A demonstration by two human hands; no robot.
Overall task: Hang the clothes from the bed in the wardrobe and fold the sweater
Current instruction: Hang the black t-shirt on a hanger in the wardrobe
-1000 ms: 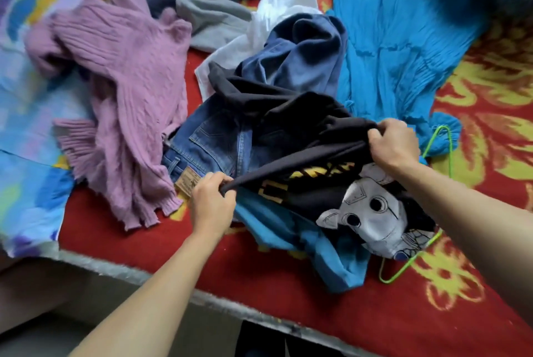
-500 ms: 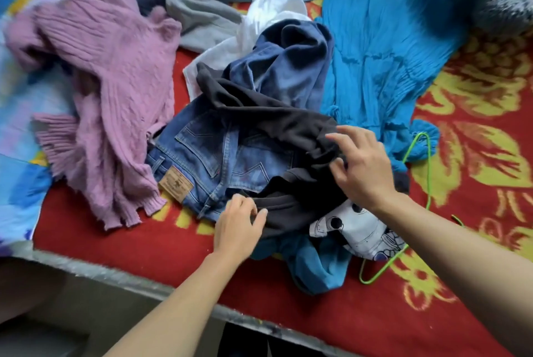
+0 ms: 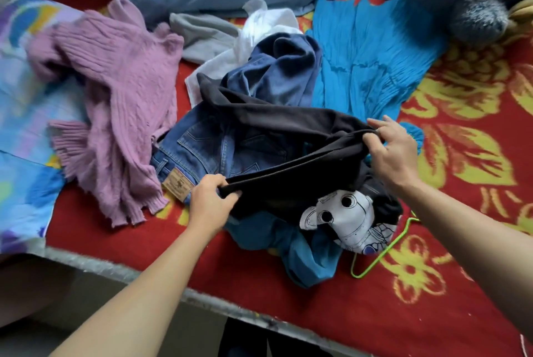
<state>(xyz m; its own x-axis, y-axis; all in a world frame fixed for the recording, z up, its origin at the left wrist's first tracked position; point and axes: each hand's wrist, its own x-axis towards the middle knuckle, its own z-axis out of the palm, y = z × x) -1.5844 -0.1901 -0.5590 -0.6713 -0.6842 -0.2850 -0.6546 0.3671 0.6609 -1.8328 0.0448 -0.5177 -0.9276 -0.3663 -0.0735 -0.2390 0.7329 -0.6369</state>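
Looks like the step here is getting the black tee (image 3: 277, 123) opened up so it can go on a hanger. It's lying on top of the clothes pile in the middle of the bed (image 3: 432, 313), draped over the jeans (image 3: 199, 143). The left hand (image 3: 209, 203) has its fingers and thumb pinching the hem at the near corner. The right hand (image 3: 396, 154) has its fingers curled round the same edge further along, so the hem is stretched into a band between them.

My tips: keep that edge taut and lift straight up so the tee peels off the jeans and doesn't drag them along. The green hanger (image 3: 380, 252) pokes out from under the printed part. I honestly can't tell whether it's already inside the tee or just beneath it, so check before pulling or it may snag. The purple sweater (image 3: 121, 91) sits off to the left and isn't folded yet, so leave it for later.
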